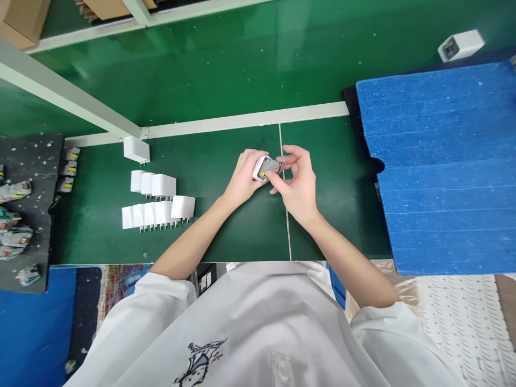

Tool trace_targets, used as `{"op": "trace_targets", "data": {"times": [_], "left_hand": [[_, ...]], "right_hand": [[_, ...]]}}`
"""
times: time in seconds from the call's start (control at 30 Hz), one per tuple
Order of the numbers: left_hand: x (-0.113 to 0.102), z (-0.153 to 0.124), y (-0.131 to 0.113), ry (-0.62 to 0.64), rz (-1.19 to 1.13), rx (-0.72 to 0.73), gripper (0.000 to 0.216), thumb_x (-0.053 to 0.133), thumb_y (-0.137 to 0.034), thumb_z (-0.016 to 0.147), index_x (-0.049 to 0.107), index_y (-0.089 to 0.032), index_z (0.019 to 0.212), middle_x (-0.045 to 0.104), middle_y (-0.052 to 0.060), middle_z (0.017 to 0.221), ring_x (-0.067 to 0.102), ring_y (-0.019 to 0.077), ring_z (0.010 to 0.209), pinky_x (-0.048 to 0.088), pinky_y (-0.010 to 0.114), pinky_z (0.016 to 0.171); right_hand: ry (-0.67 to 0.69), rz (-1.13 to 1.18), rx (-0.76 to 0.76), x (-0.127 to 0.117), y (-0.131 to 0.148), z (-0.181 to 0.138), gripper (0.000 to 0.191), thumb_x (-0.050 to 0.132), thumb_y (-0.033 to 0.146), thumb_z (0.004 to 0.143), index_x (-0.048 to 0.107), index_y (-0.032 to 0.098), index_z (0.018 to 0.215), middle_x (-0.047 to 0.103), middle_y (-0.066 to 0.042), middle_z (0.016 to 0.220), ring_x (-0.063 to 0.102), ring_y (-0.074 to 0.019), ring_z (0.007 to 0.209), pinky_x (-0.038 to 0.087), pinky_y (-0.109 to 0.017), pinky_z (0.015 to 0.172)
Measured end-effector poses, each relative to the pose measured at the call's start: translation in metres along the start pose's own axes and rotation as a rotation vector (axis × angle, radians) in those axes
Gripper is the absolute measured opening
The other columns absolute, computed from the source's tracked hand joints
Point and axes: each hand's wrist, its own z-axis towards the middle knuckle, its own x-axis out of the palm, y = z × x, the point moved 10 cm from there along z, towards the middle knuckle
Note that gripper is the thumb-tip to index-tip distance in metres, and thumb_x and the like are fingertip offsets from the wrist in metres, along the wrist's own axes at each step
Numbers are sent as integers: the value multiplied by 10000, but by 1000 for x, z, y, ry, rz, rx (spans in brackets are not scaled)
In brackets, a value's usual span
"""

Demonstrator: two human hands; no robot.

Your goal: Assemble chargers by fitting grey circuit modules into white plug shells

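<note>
White housing partly hidden by left fingers clasping it; right fingers pinch grey insert, details unclear.

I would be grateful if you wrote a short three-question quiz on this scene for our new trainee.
1. Multiple choice: what does the left hand hold?
A) A roll of tape
B) A white casing
C) A screwdriver

2. True or false: the grouped white blocks stand between the hands and the blue board.

3. Fill in the blank: the thumb of the right hand touches an inner part, mainly ____ in colour, at the casing's open end.

Key:
1. B.
2. False; they stand on the other side, to the left of the hands.
3. Grey.
</note>
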Motion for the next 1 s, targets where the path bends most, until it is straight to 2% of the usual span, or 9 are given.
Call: {"op": "trace_targets", "data": {"times": [0.33, 0.77, 1.0], "left_hand": [[8, 2, 9, 125, -71, -88, 440, 674, -509, 930, 571, -242, 1265, 625, 99, 1205, 612, 263, 1096, 522, 406, 920], [8, 2, 5, 100, -53, -42, 427, 635, -490, 953, 553, -237, 1288, 624, 101, 1213, 609, 261, 1103, 522, 395, 918], [3, 3, -4, 46, -65, 67, 443, 585, -550, 975, 559, -239, 1290, 649, 98, 1196, 603, 255, 1098, 507, 389, 919]], "right_hand": [[-6, 11, 28, -1, -8, 2, 582, 651, 468, 940, 389, 326, 1440, 565, -80, 1196, 673, -214, 1009, 638, -231, 514], [-2, 6, 39, 2, -9, 2, 573, 670, 446, 921, 407, 312, 1412, 576, -66, 1149, 662, -209, 1005, 631, -231, 519], [53, -96, -17, 7, -1, 4, 538, 724, 409, 885, 491, 278, 1352, 570, -88, 1232, 624, -261, 1087, 660, -397, 783]]}}
